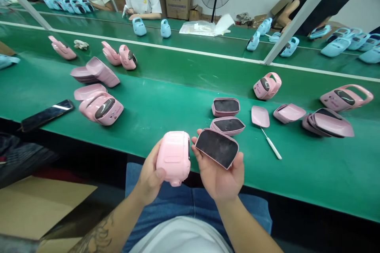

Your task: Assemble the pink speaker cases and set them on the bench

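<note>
A pink plastic casing [173, 156] is gripped in my left hand [150, 176], just past the table's front edge and above my lap. My right hand [222, 178], palm up, has its fingers and thumb round a dark panel with a thin pink rim [217, 148]. The two pieces are side by side, close but apart. Beyond my right hand lie two small stacks of pink-rimmed dark panels, a nearer stack [228, 125] and a farther stack [226, 106]. A thin tool with a white handle [273, 148] rests to the right, its tip by a pink cover [260, 116].
On the left are a phone [47, 115], a handled pink casing [102, 108] and stacked pink covers [95, 72]. More pink covers [328, 122] lie right. A metal post [297, 19] rises from the table divider. Beyond it stand light-blue casings [139, 27] and people at work.
</note>
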`<state>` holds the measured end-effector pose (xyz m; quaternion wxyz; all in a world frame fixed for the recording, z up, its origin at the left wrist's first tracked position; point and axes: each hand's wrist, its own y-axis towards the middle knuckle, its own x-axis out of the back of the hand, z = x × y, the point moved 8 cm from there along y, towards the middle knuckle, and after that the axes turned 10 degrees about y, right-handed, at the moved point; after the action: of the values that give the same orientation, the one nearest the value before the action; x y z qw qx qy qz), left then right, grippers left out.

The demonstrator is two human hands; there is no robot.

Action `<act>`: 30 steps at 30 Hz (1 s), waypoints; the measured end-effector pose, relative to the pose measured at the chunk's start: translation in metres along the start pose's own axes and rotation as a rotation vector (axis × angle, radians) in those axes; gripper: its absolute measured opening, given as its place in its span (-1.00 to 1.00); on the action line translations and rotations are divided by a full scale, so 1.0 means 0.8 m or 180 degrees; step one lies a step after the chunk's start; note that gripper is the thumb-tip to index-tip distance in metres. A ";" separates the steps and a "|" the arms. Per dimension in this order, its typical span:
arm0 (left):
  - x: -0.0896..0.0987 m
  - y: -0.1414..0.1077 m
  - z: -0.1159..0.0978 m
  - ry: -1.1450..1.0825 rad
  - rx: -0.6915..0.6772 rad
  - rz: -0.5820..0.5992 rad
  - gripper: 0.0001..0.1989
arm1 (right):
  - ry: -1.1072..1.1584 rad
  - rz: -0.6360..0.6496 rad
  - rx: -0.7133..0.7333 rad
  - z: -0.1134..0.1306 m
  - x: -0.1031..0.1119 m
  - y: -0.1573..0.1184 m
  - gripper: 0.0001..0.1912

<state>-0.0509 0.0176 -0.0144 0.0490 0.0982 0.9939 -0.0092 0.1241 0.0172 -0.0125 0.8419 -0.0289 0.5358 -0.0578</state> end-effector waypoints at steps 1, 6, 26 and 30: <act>0.003 0.000 -0.001 -0.0013 -0.0004 -0.0016 -0.01 | -0.0092 0.0088 -0.0003 -0.004 0.007 -0.003 -0.32; 0.002 -0.002 0.000 0.0067 0.0141 0.0029 0.06 | -0.0598 0.0446 -0.0029 -0.023 0.027 -0.013 -0.13; -0.014 -0.013 -0.007 0.0510 0.0339 0.0522 -0.04 | -0.2165 0.1452 0.0277 -0.015 0.028 -0.012 0.27; -0.021 -0.012 -0.020 0.0334 0.0745 0.0982 -0.17 | -0.3034 0.1689 0.0728 0.000 0.023 -0.024 0.23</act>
<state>-0.0383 0.0050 0.0035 -0.0139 0.2547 0.9604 -0.1120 0.1309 -0.0045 -0.0267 0.9745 0.1756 0.0750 0.1179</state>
